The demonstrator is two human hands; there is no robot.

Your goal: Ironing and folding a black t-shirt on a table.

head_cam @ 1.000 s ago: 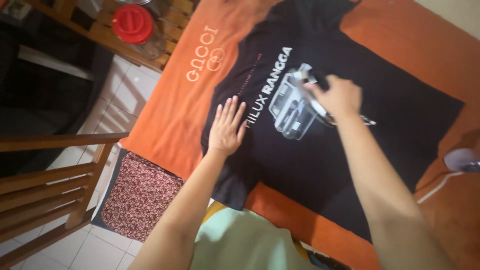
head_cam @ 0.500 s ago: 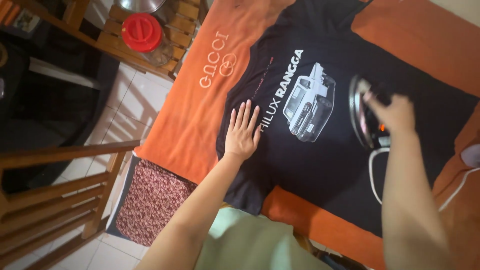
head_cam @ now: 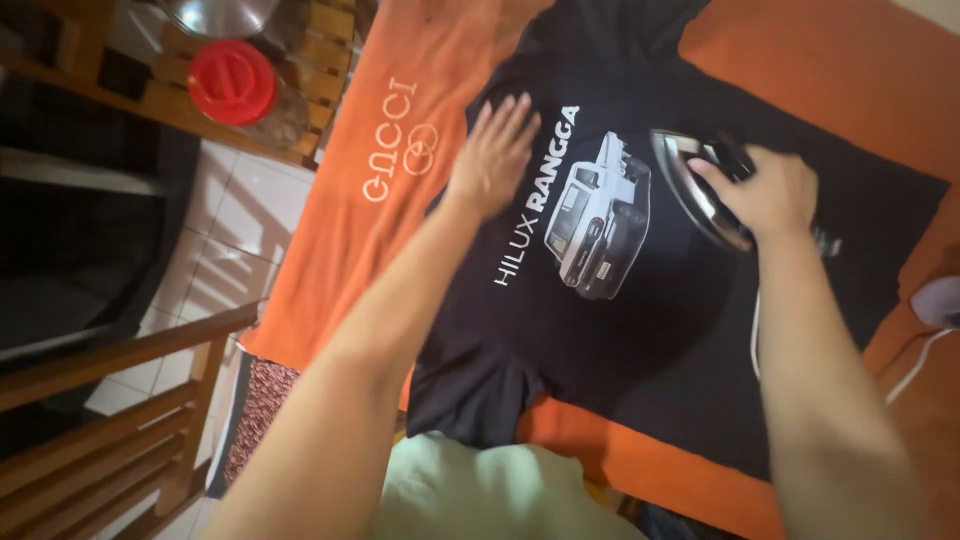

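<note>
Since the earlier frame the left hand (head_cam: 497, 150) has been slid up the black T-shirt (head_cam: 640, 330) toward the upper middle of the frame, and the iron (head_cam: 695, 185) has been kept just right of the printed picture. That hand is laid flat, fingers spread wide, on the cloth beside the white lettering; nothing is held in it. The right hand (head_cam: 765, 190) is closed around the iron's dark handle, and the shiny metal soleplate is seen tilted up on its edge (its face is turned toward the print). The T-shirt is spread flat across the centre of the frame on an orange cloth (head_cam: 380, 140), front side up, with a pale picture of a pickup truck (head_cam: 595, 225) printed on the chest. A white cord (head_cam: 915, 365) is seen at the right edge. A red lid (head_cam: 232, 82) is seen at the upper left, and a wooden chair (head_cam: 120, 420) at the lower left.
</note>
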